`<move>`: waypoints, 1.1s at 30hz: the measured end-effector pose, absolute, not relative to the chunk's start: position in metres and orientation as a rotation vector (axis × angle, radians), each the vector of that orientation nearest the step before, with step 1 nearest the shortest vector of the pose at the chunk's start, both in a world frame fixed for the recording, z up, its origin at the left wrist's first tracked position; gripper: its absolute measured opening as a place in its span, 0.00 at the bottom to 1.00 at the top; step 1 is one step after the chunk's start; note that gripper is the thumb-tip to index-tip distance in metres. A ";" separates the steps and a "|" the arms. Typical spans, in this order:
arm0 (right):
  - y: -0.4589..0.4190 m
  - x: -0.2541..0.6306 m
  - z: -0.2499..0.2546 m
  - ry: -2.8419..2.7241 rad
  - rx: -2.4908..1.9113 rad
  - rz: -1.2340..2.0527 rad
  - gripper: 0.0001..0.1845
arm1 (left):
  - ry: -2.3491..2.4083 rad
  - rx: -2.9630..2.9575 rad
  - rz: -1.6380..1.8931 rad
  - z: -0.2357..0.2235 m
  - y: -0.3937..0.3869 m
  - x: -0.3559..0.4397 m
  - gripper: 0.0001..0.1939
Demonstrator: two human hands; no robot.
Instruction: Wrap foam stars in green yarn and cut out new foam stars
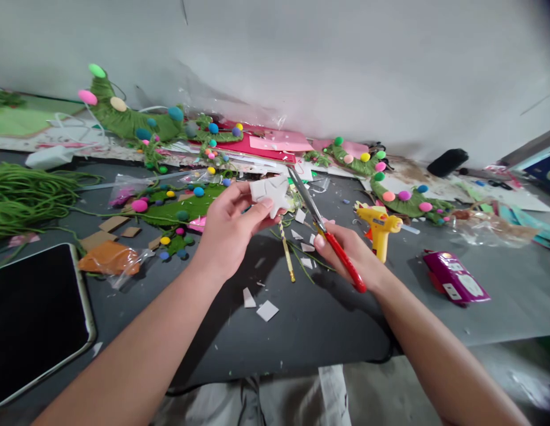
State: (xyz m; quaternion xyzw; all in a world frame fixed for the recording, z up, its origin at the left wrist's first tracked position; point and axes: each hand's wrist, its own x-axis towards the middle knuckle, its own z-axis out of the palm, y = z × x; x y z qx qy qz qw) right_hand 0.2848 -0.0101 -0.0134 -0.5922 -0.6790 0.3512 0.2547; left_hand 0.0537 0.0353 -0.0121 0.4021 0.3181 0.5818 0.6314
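My left hand (230,231) pinches a white star-shaped cutout (275,195) between thumb and fingers, raised above the dark table. My right hand (350,251) grips a pair of scissors (341,254) with red handles, their metal blades pointing up and away beside the star. Blades and star look apart. White paper scraps (268,310) lie on the table below, with more of them under the scissors. A yellow pencil (287,254) lies between my hands. Just right of my right hand stands a yellow glue gun (379,228).
A tablet (35,319) and an orange packet (110,258) lie at left, near green yarn (31,195). Green wrapped shapes with colourful pompoms (137,124) line the back. A purple packet (455,278) lies at right. Behind, a white wall (346,65) rises.
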 end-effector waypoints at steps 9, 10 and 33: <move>-0.013 0.280 -0.013 -1.857 -1.570 1.018 0.33 | 0.779 0.923 1.271 -0.013 0.033 0.056 0.16; -0.013 0.280 -0.013 -1.858 -1.568 1.015 0.33 | 0.778 0.926 1.264 -0.013 0.033 0.056 0.16; -0.013 0.281 -0.012 -1.878 -1.526 1.014 0.33 | 0.771 0.876 1.171 -0.012 0.032 0.057 0.17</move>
